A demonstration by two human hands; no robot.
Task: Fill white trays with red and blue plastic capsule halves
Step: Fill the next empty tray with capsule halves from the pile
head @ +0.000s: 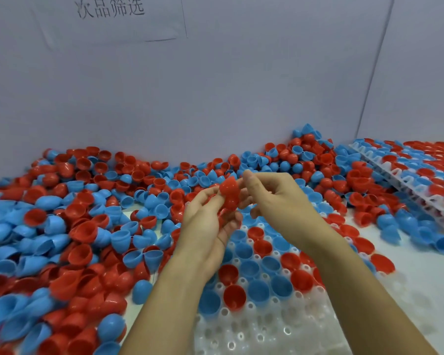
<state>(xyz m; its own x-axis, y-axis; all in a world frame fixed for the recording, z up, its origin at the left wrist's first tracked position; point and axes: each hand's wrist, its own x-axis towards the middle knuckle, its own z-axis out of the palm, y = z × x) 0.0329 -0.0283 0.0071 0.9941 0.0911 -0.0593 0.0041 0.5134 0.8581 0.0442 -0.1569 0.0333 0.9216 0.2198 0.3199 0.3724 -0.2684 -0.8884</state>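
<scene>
Both hands meet above the far end of a white tray [241, 331]. My left hand [208, 226] holds red capsule halves [230, 192] in its curled fingers, and my right hand [274, 198] pinches the top red half from the right. The tray's far rows carry red and blue halves sitting open side up; its near rows show bare round sockets. My forearms hide part of the tray.
A deep pile of loose red and blue halves [69, 226] covers the table to the left and along the back wall. A stack of filled white trays [415, 180] lies at the right. Grey walls close off the back and right.
</scene>
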